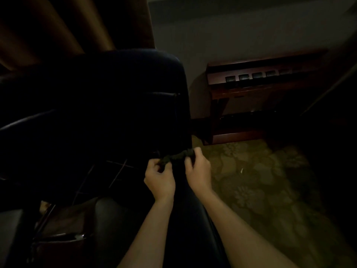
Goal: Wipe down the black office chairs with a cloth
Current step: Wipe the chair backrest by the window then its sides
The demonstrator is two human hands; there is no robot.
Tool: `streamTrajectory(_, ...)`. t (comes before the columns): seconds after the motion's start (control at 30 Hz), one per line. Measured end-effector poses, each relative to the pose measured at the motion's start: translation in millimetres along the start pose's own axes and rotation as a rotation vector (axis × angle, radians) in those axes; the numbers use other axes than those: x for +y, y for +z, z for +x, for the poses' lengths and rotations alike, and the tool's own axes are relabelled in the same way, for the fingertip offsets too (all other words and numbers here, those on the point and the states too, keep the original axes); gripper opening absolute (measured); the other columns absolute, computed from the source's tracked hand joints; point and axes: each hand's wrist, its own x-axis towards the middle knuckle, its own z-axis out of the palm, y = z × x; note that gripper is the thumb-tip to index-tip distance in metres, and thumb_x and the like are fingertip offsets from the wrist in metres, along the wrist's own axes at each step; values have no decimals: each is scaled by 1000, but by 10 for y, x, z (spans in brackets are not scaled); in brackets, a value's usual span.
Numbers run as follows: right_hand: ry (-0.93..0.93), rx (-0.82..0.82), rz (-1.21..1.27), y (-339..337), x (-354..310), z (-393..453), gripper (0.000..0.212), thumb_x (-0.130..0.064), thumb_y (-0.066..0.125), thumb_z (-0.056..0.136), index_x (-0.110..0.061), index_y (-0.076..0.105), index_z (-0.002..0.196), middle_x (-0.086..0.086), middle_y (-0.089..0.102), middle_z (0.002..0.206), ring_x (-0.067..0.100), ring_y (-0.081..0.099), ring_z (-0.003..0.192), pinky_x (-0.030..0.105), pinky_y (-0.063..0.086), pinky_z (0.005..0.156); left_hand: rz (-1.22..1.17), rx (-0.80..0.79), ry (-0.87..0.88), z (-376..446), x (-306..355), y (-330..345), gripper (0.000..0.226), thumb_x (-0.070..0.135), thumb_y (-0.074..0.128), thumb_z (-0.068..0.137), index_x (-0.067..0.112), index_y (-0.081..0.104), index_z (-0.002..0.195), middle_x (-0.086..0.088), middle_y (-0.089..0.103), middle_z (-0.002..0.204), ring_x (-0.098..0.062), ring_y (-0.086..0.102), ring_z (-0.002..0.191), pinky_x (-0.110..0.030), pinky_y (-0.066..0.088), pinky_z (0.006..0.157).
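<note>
Item: dark cloth (176,156), bunched, stretched between both hands beside black office chair (92,105).
Left hand (159,177) and right hand (198,170) pinch its ends; likely soft, light, limp; best gathered into a pad.

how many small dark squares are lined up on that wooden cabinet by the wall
4 clear ones in a row on the wooden cabinet: at and. A possible fifth further right is too dark to confirm.

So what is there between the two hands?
In the head view, a dark cloth, bunched into a strip, spans the gap from the left hand to the right hand; both pinch its ends.
</note>
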Motion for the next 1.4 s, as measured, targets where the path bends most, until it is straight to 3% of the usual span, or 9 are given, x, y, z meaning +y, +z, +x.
streamTrajectory(0.23,-220,153,93,-182,-757,272,7,-17,55,95,-15,52,90,-4,59,72,8,58,61,25,46,53,-233,76,192,62,741,-156,7,15,68,89,17,62,92,-1,70,92,-13,71,82,-29,60,74)
streamTrajectory(0.43,-318,282,11,-17,-834,362,7,-18,54,94,-12,52,92,-1,59,80,7,56,66,17,44,56,-117,76,321,219,775,-179,8,16,68,89,19,60,88,7,69,79,-4,68,75,-24,57,70)
streamTrajectory(0.57,-351,262,-87,237,-356,152,10,-11,58,90,-6,58,99,3,57,88,7,52,71,13,40,61,-41,56,201,231,206,-155,6,16,66,91,18,59,90,6,69,84,-3,66,78,-27,57,73)
streamTrajectory(0.73,-171,161,-114,427,73,-120,5,-9,57,92,-11,55,96,-1,56,86,6,51,68,17,41,57,-27,23,-39,242,-222,-128,8,13,65,91,18,60,87,3,69,83,-13,68,80,-35,60,78)
streamTrajectory(0.87,-115,177,-31,407,-67,-114,7,-14,57,94,-18,52,89,-2,58,73,9,56,61,23,45,51,-122,51,31,216,-95,-220,6,13,67,90,16,61,89,5,69,84,-9,69,80,-36,60,79)
streamTrajectory(1.07,-289,296,51,410,-889,116,10,-19,58,95,-11,56,89,-2,61,70,8,58,58,19,43,51,-278,203,232,359,563,-475,10,15,69,88,18,60,85,4,70,82,-12,70,78,-31,59,74)
streamTrajectory(1.23,-355,338,-5,562,-1006,149,10,-18,59,94,-11,56,89,-4,59,69,4,54,56,10,39,51,-106,217,410,510,603,-619,10,12,67,88,16,58,88,5,66,81,-4,65,76,-20,54,71)
streamTrajectory(1.33,-304,269,-75,748,-674,5,9,-16,60,93,-7,57,91,-3,59,70,6,54,57,6,35,53,-49,203,326,504,219,-620,9,8,66,88,12,58,89,6,64,79,0,61,73,-11,47,65)
streamTrajectory(1.4,-245,185,-86,861,-491,-107,7,-15,60,93,-9,57,91,-5,58,70,4,54,58,9,36,54,-50,176,204,522,-58,-658,9,8,65,90,13,58,87,4,64,78,0,61,71,-18,49,62)
